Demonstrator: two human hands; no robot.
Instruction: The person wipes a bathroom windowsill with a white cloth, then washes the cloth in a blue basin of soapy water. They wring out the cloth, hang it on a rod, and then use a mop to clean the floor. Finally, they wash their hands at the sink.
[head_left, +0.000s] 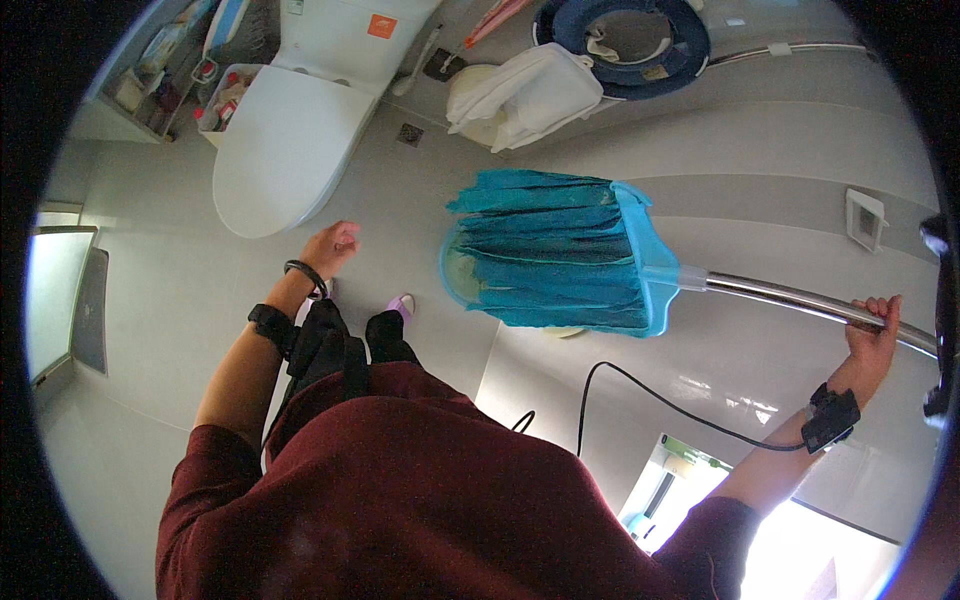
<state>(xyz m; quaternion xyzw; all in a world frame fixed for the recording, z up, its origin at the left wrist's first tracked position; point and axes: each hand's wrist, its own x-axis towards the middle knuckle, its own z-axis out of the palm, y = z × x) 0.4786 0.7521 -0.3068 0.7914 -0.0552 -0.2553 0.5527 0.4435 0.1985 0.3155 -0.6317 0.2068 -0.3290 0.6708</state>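
Observation:
My right hand (873, 328) is closed around the metal handle (787, 298) of a mop, at the right of the view. The mop's teal cloth head (551, 255) hangs from a light blue plastic clamp (655, 259), right of centre, in front of a pale round thing that is mostly hidden. Near the toilet, my left hand (330, 249) is held out over the floor with its fingers curled; nothing shows in it.
A white toilet (289, 150) with its lid down stands at upper left, beside a bin (223, 109) of bottles. A floor drain (409, 135), a toilet brush (418, 64), a white bag (525, 97) and dark blue basins (690, 49) lie beyond.

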